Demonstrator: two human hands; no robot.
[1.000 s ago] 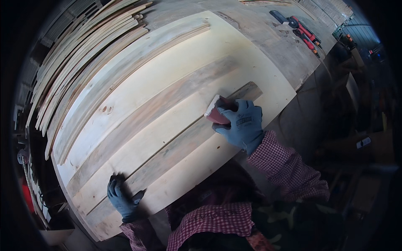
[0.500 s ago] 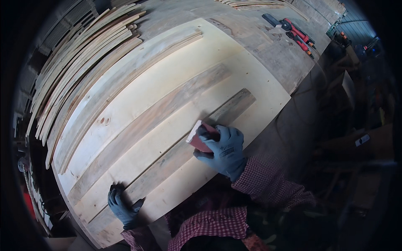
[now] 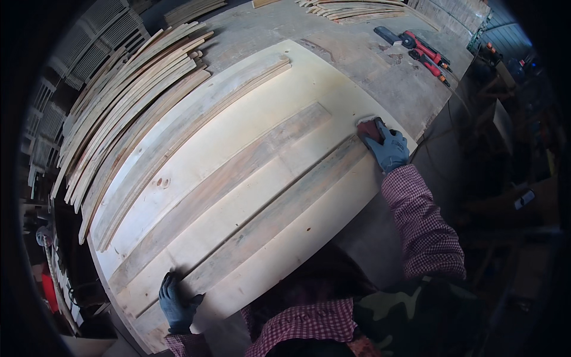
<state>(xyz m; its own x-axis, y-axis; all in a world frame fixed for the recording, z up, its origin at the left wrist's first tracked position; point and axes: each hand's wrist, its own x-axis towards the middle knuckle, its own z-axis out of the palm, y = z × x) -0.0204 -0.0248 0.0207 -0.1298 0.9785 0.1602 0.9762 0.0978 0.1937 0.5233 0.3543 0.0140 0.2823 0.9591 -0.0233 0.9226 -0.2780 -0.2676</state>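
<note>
Wood fills nearly the whole view. At the far left a stack of thin curved strips [image 3: 128, 107] lies fanned along the edge of the grey tabletop [image 3: 357, 53], beside white slatted panels [image 3: 95, 35] leaning off to the side. Next comes a broad pale panel [image 3: 238, 137] lying flat, with three weathered boards on it, all running diagonally from lower left to upper right.

The left hand [image 3: 176, 302], in a blue glove, rests flat with fingers spread on the near lower-left end of the long grey plank [image 3: 279, 208], pinning it against the panel. That plank's long axis runs away from this hand toward the upper right, ending at the panel's far right edge.

There the right hand [image 3: 386, 147], also blue-gloved and reaching out on a checked sleeve, is pressed down over a small reddish sanding block [image 3: 369, 128], fingers curled over its top. The block sits at the plank's upper-right end, just at the panel's edge, so the right hand is the one on it and the left is well apart at the opposite end.

Farther right and beyond, red-handled clamps [image 3: 425, 53] lie on the tabletop near a second pile of strips [image 3: 351, 9]. No containers show clearly; the dim clutter past the right edge is too dark to tell.
</note>
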